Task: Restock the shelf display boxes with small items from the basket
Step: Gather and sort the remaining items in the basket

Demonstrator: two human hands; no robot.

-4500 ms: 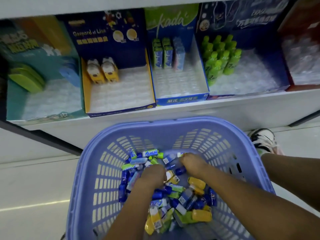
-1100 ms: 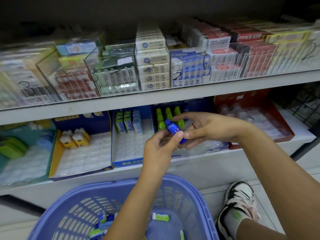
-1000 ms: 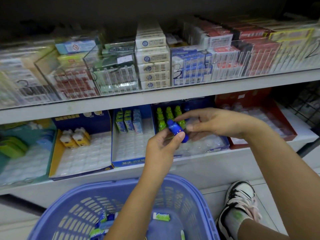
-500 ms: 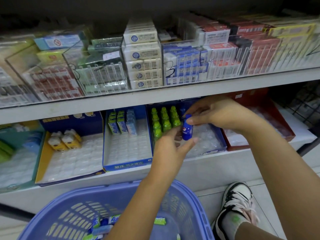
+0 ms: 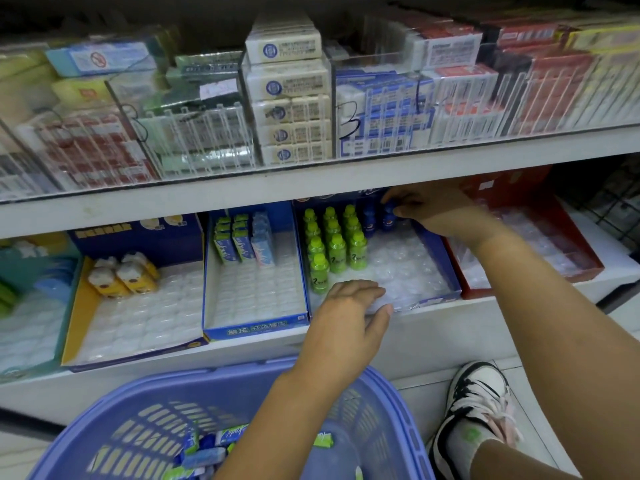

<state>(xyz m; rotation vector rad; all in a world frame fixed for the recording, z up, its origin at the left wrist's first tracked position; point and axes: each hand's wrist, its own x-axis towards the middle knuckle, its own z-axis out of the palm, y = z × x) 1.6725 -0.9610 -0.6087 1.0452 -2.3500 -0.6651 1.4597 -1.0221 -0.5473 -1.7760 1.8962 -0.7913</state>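
**Blue bottle held at the back of the dark box**

The right hand (image 5: 433,211) reaches under the upper shelf (image 5: 311,183) and pinches a blue bottle (image 5: 389,216) between thumb and fingertips. The bottle stands upright in the back row of the dark box (image 5: 437,252), on its clear tray (image 5: 401,268). Just left of it stands another blue one (image 5: 369,218), and left of that the green bottles (image 5: 334,242) fill three columns, the left column reaching nearest the front.

The left hand (image 5: 348,318) rests on the front edge of the tray with its fingers loosely bent. Nothing shows in it.

Below both arms sits the basket (image 5: 398,410), with a few small packs (image 5: 207,452) lying in its bottom; the left forearm crosses over its rim.

Left of the dark box, on the same lower shelf (image 5: 450,323), is a blue box (image 5: 256,325) with upright packs (image 5: 242,239) at its back. Next comes a yellow box (image 5: 74,306) holding yellow-and-white figures (image 5: 121,275), then a teal box (image 5: 24,261) at the frame's edge. A red box (image 5: 568,233) stands right of the dark box, partly behind the right arm.

The upper shelf carries stacked cartons (image 5: 289,109) behind clear dividers. A shoe (image 5: 481,403) rests on the floor beside the basket.
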